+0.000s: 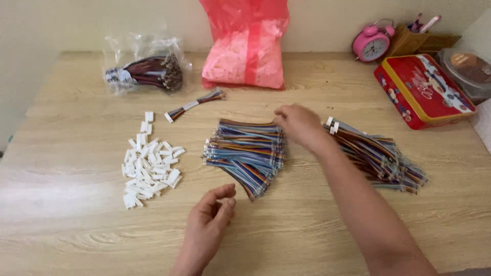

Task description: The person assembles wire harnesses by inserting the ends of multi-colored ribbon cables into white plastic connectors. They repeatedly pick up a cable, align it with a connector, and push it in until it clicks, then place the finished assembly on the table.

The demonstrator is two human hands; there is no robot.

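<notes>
My right hand (298, 124) reaches across the wooden table (71, 214) and touches the far right edge of a stack of multicoloured ribbon wires (245, 153); whether it grips any wire I cannot tell. A second heap of the same wires, some with white plugs, (381, 156) lies just right of that hand. My left hand (212, 212) hovers near the table's front, fingers loosely curled with thumb and forefinger close together, holding nothing I can see. A pile of small white plastic connector housings (149, 166) sits to its left.
A single wire bundle with a white plug (194, 105) lies behind the stack. At the back stand a clear bag of wires (146, 71), a red bag of white parts (246, 46), a pink alarm clock (372, 43), a red tin (422, 89) and a lidded container (468, 69).
</notes>
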